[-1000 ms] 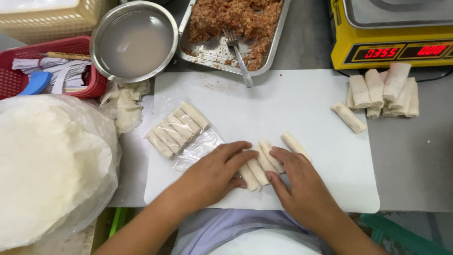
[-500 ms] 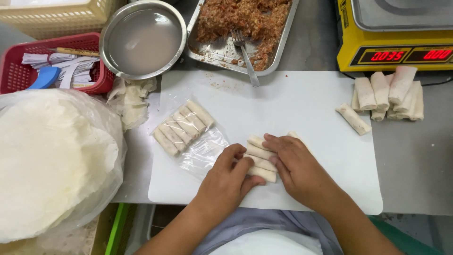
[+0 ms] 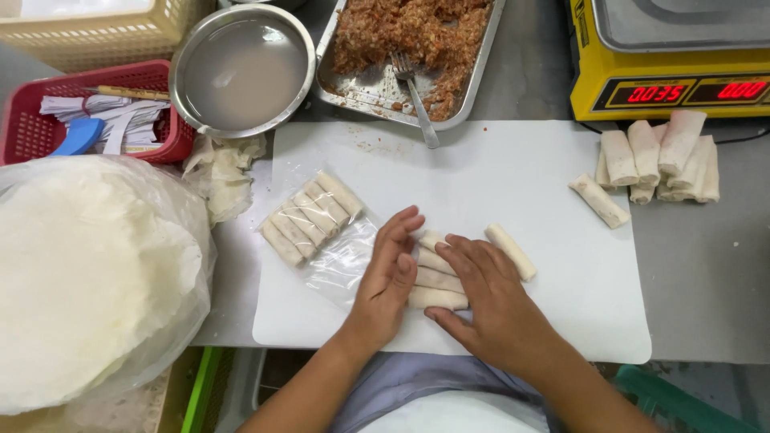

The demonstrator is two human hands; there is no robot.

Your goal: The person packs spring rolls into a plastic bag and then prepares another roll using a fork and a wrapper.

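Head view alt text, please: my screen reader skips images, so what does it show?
Two bare hands, left hand and right hand, press together a row of spring rolls on a white cutting board. A clear bag of rolls lies to the left; a filling tray and a yellow scale sit behind.

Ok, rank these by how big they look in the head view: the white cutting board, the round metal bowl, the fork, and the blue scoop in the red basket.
1. cutting board
2. bowl
3. fork
4. scoop, partly hidden by paper slips
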